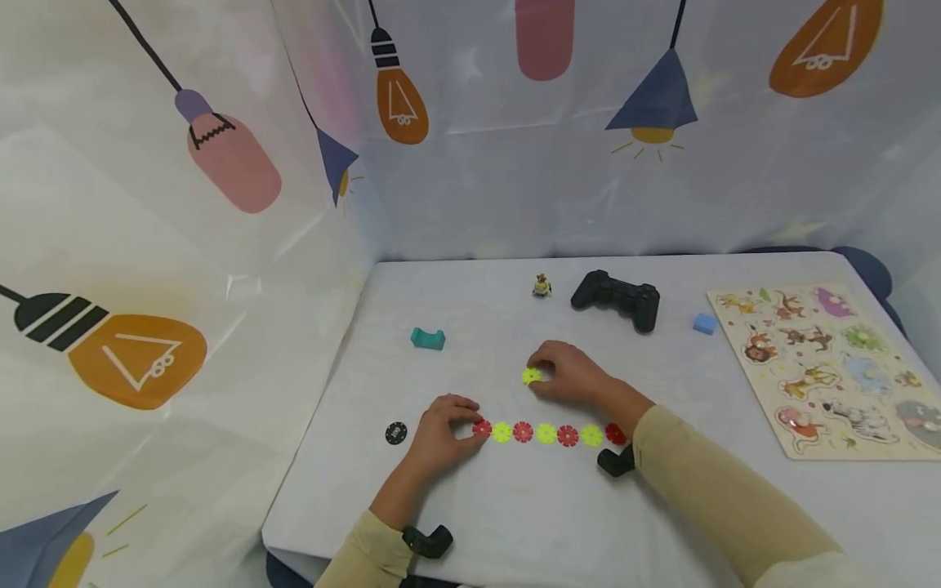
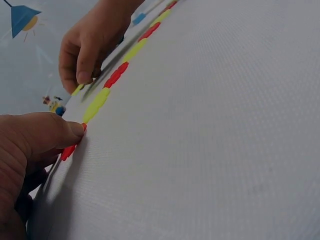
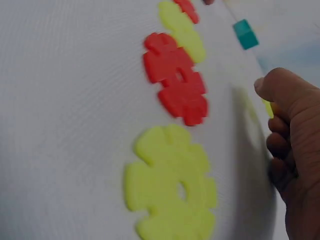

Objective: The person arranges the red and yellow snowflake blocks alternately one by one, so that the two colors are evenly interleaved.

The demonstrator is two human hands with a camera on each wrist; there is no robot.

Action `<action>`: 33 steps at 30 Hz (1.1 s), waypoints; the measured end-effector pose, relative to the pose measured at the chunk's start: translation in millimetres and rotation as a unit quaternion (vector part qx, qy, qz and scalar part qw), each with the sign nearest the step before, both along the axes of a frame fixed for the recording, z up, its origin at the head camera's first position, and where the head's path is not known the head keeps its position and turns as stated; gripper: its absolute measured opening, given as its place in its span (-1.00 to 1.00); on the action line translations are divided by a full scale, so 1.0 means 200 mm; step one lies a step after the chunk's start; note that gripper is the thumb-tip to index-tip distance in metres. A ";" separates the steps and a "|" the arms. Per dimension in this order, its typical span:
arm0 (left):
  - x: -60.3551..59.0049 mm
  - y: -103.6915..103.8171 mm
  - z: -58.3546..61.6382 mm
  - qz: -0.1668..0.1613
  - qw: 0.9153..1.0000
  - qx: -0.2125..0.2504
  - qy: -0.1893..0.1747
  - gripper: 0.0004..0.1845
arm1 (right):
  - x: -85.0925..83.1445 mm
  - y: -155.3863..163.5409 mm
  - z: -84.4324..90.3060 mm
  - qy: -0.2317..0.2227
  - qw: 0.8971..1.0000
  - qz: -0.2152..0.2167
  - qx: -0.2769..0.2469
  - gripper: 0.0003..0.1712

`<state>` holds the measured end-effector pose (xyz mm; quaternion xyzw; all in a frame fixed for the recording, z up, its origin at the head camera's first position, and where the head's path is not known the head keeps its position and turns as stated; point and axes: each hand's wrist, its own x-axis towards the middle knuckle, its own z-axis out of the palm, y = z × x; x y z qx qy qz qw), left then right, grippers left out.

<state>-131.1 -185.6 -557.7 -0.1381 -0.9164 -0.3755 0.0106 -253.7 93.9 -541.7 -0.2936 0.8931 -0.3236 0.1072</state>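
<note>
A row of red and yellow-green notched plastic discs, among them a yellow disc [image 1: 546, 434] and a red disc [image 1: 568, 435], runs across the white table in front of me. My left hand [image 1: 441, 434] is at the row's left end, thumb and finger pinching the end red disc [image 2: 67, 152]. Above the row, farther from me, my right hand [image 1: 569, 376] pinches a single yellow notched disc [image 1: 531, 376] between thumb and fingers. In the right wrist view most of that disc [image 3: 268, 107] is hidden by the hand. The right sleeve partly overlaps the last red disc [image 1: 616, 434].
Left of the left hand lies a black round chip [image 1: 395, 433]. Beyond are a teal block [image 1: 428, 339], a small figurine [image 1: 541, 286] and a black game controller [image 1: 616, 300]. On the right, a blue block [image 1: 704, 324] lies beside an animal puzzle board [image 1: 764, 392].
</note>
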 end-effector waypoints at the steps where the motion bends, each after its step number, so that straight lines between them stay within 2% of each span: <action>1: 0.00 0.00 0.00 0.000 1.000 -0.001 0.000 -0.77 | 0.01 0.02 0.01 -0.008 1.000 -0.008 -0.013 -0.61; 6: 0.01 0.00 -0.02 0.012 1.000 -0.006 0.002 -0.77 | 0.05 0.18 0.06 -0.016 0.997 -0.048 -0.056 -0.59; 11: 0.01 -0.02 -0.02 0.027 1.000 -0.004 0.013 -0.77 | 0.12 0.42 0.12 0.009 0.994 -0.097 -0.040 -0.58; 17: 0.00 -0.03 -0.02 0.028 0.999 -0.003 0.018 -0.76 | 0.26 0.76 0.07 0.043 0.987 -0.153 -0.015 -0.59; 24: 0.01 0.00 -0.03 0.024 1.000 0.006 0.003 -0.76 | 0.45 1.02 -0.01 0.105 0.981 -0.162 0.012 -0.58; 28: 0.00 0.00 -0.04 0.021 1.000 0.003 -0.002 -0.76 | 0.54 1.07 -0.02 0.109 0.980 -0.168 0.015 -0.60; 33: -0.02 0.01 -0.02 0.012 1.000 -0.001 -0.002 -0.75 | 0.60 1.08 -0.04 0.131 0.978 -0.160 0.005 -0.60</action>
